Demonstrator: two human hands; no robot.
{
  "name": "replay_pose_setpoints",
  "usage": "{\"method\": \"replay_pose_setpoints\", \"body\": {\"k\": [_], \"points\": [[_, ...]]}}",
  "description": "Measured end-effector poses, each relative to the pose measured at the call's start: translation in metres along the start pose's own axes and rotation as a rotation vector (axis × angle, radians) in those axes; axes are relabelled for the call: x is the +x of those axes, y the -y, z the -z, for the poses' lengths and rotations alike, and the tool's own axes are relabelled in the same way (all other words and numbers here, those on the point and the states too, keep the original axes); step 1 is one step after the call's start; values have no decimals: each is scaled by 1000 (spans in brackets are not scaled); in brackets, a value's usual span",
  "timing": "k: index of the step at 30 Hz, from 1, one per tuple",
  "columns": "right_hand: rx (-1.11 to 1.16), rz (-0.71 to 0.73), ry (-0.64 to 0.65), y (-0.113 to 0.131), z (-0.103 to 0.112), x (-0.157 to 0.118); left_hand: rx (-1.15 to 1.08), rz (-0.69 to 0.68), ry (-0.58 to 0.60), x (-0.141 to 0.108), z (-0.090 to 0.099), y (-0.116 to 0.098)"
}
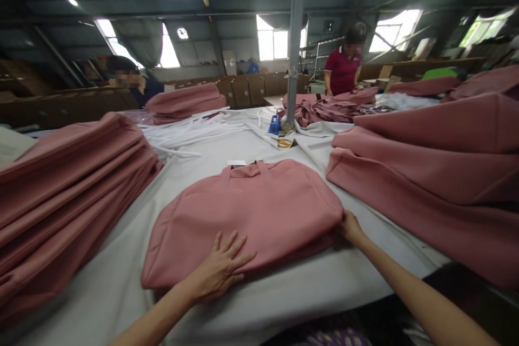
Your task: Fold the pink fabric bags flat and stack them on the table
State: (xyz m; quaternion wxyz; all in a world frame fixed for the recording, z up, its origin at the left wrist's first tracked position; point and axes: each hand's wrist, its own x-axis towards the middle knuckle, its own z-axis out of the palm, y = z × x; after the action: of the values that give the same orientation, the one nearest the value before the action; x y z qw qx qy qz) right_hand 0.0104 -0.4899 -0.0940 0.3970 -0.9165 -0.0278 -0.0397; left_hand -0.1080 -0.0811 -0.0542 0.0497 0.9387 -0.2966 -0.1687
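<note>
A dusty-pink bag [259,211] with short handles lies on its side on the cloth-covered table [203,157], handles pointing away from me. My left hand [225,267] rests on the bag's lower front, fingers spread over the pink material. At the bag's right corner, my right hand [349,227] is closed around the edge; its fingertips are partly hidden behind the material. A small white label [237,162] shows beside the handles.
Pink bags are stacked at left [73,184] and right [425,184]. Beyond lie white strips [203,127], yellow-handled scissors [284,143], a blue tool [274,125] and a metal post [295,48]. Two people [343,70] are across the table.
</note>
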Motion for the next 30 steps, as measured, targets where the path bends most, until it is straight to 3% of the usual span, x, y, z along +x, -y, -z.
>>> {"method": "replay_pose_setpoints", "body": {"k": [3, 6, 8, 11, 13, 16, 23, 27, 30], "points": [[-73, 21, -14, -6, 0, -4, -21, 5, -1, 0, -1, 1], [-114, 75, -28, 0, 13, -12, -62, -10, 6, -1, 2, 3], [-173, 156, -132, 10, 26, -18, -95, -18, 16, -1, 5, 4], [-429, 517, -278, 32, 49, -23, -141, -20, 43, -3, 11, 3], [-590, 827, -220, 47, 60, -21, -174, -19, 57, -4, 16, 3], [-650, 1052, -71, 61, 63, -11, -240, -22, 60, -6, 25, 2], [-580, 1131, 32, 50, 47, -1, -406, -4, 85, -6, 38, 8], [-534, 1131, 43, 35, 37, -26, -335, -46, 89, -6, 26, 13], [-491, 1103, -33, 19, 26, -50, -249, -59, 78, -7, 9, 16]]}}
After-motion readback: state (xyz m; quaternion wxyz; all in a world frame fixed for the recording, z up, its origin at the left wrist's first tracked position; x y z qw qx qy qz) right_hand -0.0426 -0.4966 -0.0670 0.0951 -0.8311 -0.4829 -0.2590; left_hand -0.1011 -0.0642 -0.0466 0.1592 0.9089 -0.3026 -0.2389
